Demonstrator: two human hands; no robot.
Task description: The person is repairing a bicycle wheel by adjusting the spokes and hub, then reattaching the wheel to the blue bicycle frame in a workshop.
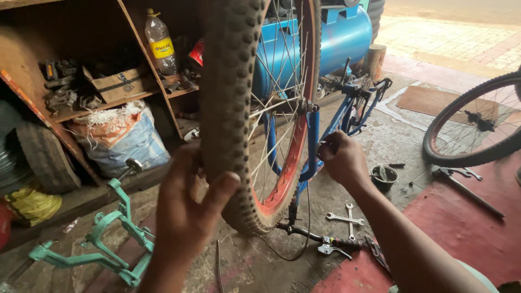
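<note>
An upside-down blue bicycle stands in front of me, its knobby front tyre [228, 103] on a red rim [287, 163] filling the middle of the view. My left hand [187, 209] rests against the tyre's tread, thumb pressed on the rubber. At the blue fork leg [313, 141], just below the axle, my right hand [342, 160] is closed on a small part, which the fingers hide. The handlebar [325, 239] with its brake lever lies on the ground below.
Spanners [344, 218] and a small black bowl [384, 176] lie on the concrete. A second wheel [477, 122] stands at right beside a long tool [467, 187]. A green frame [103, 239] lies at lower left; wooden shelves [108, 81] hold a bottle, box and sack. Blue tank [342, 38] behind.
</note>
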